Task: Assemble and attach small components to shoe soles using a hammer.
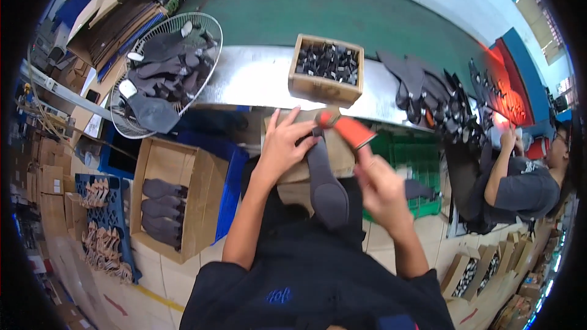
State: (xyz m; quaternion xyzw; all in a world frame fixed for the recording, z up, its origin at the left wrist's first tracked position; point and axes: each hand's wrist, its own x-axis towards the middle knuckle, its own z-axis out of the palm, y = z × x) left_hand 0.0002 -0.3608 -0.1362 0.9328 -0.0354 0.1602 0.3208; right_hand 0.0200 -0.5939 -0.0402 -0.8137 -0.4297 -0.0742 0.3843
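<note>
A dark grey shoe sole (330, 198) lies lengthwise before me, its wide end toward my body and its narrow end on a brown work block (339, 153). My left hand (282, 150) holds that narrow end between thumb and index finger, with other fingers stretched away. Between these fingertips sits a small dark piece (317, 131), partly covered. My right hand (382, 186) is closed around an orange-handled hammer (353, 131), tilted toward my left fingertips. Motion blurs the hammer's far end, so whether it touches the sole cannot be told.
A wooden box (326, 88) of small black pieces stands on the metal bench. At left are a wire basket (211, 79) of soles and a cardboard box (208, 201) with more soles. A green crate (422, 208) stands at right, near a seated co-worker (526, 183). Beyond runs a green conveyor (269, 9).
</note>
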